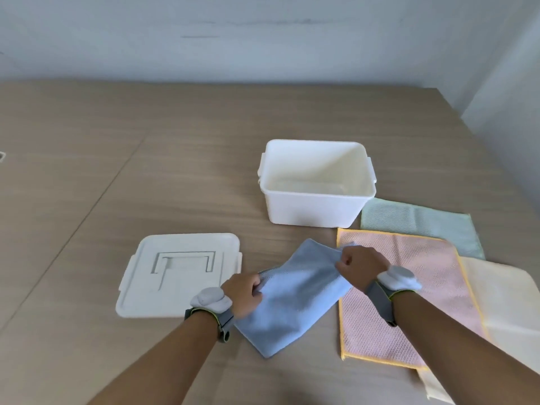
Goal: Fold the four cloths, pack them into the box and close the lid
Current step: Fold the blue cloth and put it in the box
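Fingers (pixel 257 285) of the left hand (pixel 244 295) are curled tight around one corner of the blue cloth (pixel 295 299), and the right hand (pixel 355 266) is fisted on the opposite corner, so the cloth hangs stretched between them, its lower end resting on the table (pixel 146 176). Both wrists wear grey bands with pale pods on top.

The table is broad, pale wood-grain laminate, with a seam running diagonally across its left part. Behind it stands a plain white wall, faintly scuffed.

The white box (pixel 317 185) sits open near the middle, nothing visible inside. Its lid (pixel 181 276) lies flat to the left of the hands, apart from the box. On the right, the pink cloth (pixel 409 290) with yellow edging lies flat, overlapping the green cloth (pixel 423 223) beyond it and the cream cloth (pixel 502 305) nearer the table's edge.
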`<action>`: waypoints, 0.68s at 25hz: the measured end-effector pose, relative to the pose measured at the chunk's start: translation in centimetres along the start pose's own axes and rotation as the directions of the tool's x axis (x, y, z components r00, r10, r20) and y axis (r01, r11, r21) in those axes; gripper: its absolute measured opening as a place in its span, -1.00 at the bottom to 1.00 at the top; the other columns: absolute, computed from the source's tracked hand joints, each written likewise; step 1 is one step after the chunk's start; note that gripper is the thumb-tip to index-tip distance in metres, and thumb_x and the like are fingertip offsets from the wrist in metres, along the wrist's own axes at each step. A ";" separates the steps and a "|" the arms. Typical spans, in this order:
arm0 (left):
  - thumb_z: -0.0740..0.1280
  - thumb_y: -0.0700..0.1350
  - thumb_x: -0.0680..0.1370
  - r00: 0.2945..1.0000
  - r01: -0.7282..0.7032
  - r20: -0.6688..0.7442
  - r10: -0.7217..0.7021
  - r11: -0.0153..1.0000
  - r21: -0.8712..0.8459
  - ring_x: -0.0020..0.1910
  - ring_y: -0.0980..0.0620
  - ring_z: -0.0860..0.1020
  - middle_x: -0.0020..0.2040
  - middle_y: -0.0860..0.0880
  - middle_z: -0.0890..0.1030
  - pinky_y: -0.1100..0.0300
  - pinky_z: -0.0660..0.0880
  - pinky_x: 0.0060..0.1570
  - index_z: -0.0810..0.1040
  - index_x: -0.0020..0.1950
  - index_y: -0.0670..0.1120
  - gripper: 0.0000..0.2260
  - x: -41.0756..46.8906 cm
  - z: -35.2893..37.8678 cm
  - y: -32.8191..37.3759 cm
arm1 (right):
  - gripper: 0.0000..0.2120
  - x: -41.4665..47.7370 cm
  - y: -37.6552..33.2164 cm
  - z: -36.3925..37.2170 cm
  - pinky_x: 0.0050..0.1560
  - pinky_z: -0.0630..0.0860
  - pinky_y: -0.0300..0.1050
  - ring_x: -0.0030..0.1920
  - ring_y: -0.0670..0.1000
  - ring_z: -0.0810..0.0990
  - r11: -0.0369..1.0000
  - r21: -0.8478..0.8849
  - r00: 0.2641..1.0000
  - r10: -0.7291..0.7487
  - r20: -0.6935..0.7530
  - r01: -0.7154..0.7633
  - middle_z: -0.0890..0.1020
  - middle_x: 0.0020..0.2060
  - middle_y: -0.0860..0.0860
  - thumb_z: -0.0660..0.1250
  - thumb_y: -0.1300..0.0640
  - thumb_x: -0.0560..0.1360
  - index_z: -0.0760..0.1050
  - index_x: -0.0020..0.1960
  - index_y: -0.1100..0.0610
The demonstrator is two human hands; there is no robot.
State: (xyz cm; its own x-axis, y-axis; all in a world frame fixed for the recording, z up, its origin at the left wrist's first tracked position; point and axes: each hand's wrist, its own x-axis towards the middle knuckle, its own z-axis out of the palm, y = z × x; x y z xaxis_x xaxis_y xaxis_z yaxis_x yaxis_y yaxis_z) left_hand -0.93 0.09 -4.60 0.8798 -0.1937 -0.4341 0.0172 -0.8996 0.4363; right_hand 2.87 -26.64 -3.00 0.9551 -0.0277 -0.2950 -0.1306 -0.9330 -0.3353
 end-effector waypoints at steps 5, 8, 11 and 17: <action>0.21 -0.20 0.55 0.993 -0.104 -0.067 0.098 0.989 -0.108 -0.12 -0.09 0.47 -0.22 -0.03 0.52 0.17 0.33 -0.12 0.46 0.02 -0.11 -0.91 0.4 0.1 1.4 | -0.84 -0.6 1.2 0.5 -0.13 0.47 -0.05 -0.09 0.14 0.57 0.979 0.179 0.991 0.113 -0.073 -0.099 0.59 -0.19 0.00 0.30 -0.03 0.38 0.48 -0.09 0.02; 0.20 -0.18 0.58 0.988 -0.128 -0.099 0.118 0.987 -0.097 0.11 -0.08 0.55 0.09 -0.08 0.62 0.21 0.37 -0.01 0.47 0.28 -0.08 -0.73 1.3 0.1 2.4 | -0.71 -0.3 2.3 0.4 -0.05 0.42 -0.09 0.02 0.19 0.56 0.902 0.376 0.974 0.228 -0.001 -0.211 0.61 -0.06 0.11 0.38 0.06 0.40 0.53 0.09 0.13; 0.23 -0.16 0.56 0.981 -0.139 -0.143 0.130 0.989 -0.057 -0.07 -0.05 0.53 -0.15 0.03 0.60 0.27 0.23 -0.20 0.52 0.09 -0.04 -0.85 2.9 0.0 3.1 | -0.95 -1.1 4.3 -0.2 -0.19 0.39 -0.12 -0.17 0.14 0.54 0.871 0.433 0.963 0.270 -0.024 -0.234 0.57 -0.30 0.05 0.38 0.14 0.37 0.58 -0.23 0.12; 0.29 -0.14 0.51 0.980 -0.098 -0.169 0.101 0.995 0.029 -0.09 -0.13 0.52 -0.17 -0.08 0.56 0.16 0.30 -0.19 0.48 -0.15 -0.07 -0.95 5.9 1.1 4.1 | -0.93 -3.2 7.2 0.8 -0.18 0.43 -0.06 -0.21 0.10 0.51 0.882 0.401 0.957 0.287 -0.042 -0.247 0.55 -0.28 0.04 0.35 0.14 0.38 0.52 -0.25 0.12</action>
State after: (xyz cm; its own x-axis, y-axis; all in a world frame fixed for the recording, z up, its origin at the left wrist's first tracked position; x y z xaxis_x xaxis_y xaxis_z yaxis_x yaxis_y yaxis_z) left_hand 3.75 -5.15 -6.26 0.9446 -0.2148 -0.2481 -0.0826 -0.8873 0.4538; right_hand -1.32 -32.93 -5.19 0.8879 -0.3091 -0.3408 -0.4574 -0.6726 -0.5817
